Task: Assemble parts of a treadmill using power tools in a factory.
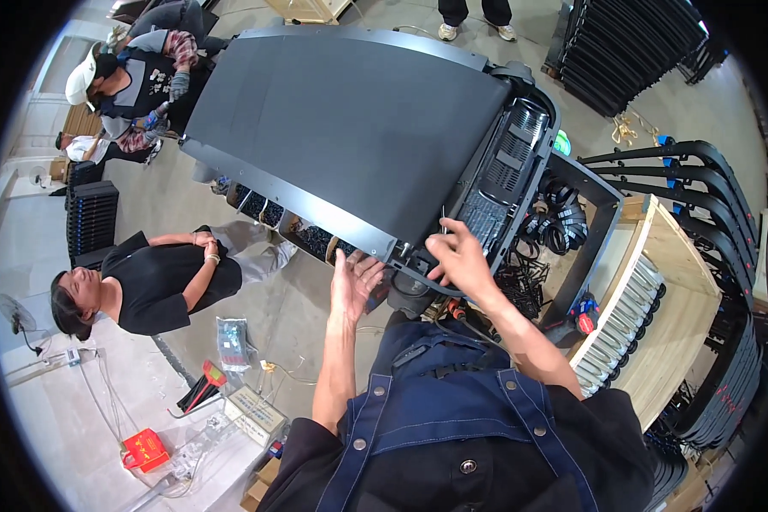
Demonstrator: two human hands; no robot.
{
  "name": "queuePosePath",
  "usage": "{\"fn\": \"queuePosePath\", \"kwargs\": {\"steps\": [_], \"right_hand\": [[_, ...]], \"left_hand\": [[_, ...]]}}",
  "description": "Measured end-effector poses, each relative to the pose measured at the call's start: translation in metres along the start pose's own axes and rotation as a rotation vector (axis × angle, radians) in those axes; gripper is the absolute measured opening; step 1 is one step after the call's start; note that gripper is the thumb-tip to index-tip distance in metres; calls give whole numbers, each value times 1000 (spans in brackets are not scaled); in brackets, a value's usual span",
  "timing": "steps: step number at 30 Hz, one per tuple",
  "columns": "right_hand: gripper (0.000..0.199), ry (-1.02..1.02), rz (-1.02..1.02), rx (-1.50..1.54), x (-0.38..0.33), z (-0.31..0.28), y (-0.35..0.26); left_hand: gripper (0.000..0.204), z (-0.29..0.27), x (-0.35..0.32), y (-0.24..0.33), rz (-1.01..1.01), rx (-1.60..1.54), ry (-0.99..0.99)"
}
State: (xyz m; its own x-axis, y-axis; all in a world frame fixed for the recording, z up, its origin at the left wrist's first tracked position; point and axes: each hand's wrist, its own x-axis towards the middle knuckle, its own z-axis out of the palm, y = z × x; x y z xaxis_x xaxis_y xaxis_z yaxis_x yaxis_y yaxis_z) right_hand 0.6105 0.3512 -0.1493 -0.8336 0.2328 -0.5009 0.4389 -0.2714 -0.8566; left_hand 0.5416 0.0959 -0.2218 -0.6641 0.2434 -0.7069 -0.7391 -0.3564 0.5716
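A treadmill deck with a wide black belt (pixel 341 111) lies in front of me, its grey side rail (pixel 316 207) along the near edge. My left hand (pixel 354 280) is palm up with its fingers stretched out, at the rail's near right corner; it holds nothing I can see. Over the deck's right end, my right hand (pixel 461 256) is closed, with a thin metal piece (pixel 443 220) standing up at its fingertips. Beside that hand is the motor compartment, with a ribbed black cover (pixel 514 145). The fingers partly hide the piece, so its exact kind cannot be told.
To the right stand a tray of black belts (pixel 563 222) and a wooden crate (pixel 683 299) with rows of metal cylinders (pixel 623 333). Black curved frames (pixel 700 183) are racked beyond. A person in black (pixel 162 277) stands left; another in a white cap (pixel 136 85) works at the far left corner.
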Motion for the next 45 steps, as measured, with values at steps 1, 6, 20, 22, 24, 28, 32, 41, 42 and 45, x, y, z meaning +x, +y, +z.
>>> {"fn": "queuePosePath", "kwargs": {"steps": [1, 6, 20, 22, 24, 28, 32, 41, 42, 45], "right_hand": [[69, 29, 4, -115, 0, 7, 1], [81, 196, 25, -218, 10, 24, 5], [96, 441, 122, 62, 41, 60, 8], [96, 466, 126, 116, 46, 59, 6], [97, 524, 114, 91, 51, 62, 3], [98, 573, -48, -87, 63, 50, 17], [98, 658, -116, -562, 54, 51, 2], [46, 769, -279, -133, -12, 42, -32], [42, 758, -262, -81, -24, 24, -29], [36, 803, -239, -20, -51, -24, 11]], "left_hand": [[86, 1, 2, 2, 11, 154, -19], [72, 18, 17, 11, -142, 97, -46], [70, -25, 163, 26, -844, 59, -926], [98, -8, 163, 36, -912, -71, -1092], [95, -11, 171, 39, -876, -8, -1122], [84, -25, 149, 36, -732, 205, -833], [66, -47, 92, 52, -484, 261, -632], [14, -7, 4, 87, 749, 932, -654], [19, 17, 2, 89, 785, 1038, -683], [27, 79, 12, 89, 1220, 1293, -846]]}}
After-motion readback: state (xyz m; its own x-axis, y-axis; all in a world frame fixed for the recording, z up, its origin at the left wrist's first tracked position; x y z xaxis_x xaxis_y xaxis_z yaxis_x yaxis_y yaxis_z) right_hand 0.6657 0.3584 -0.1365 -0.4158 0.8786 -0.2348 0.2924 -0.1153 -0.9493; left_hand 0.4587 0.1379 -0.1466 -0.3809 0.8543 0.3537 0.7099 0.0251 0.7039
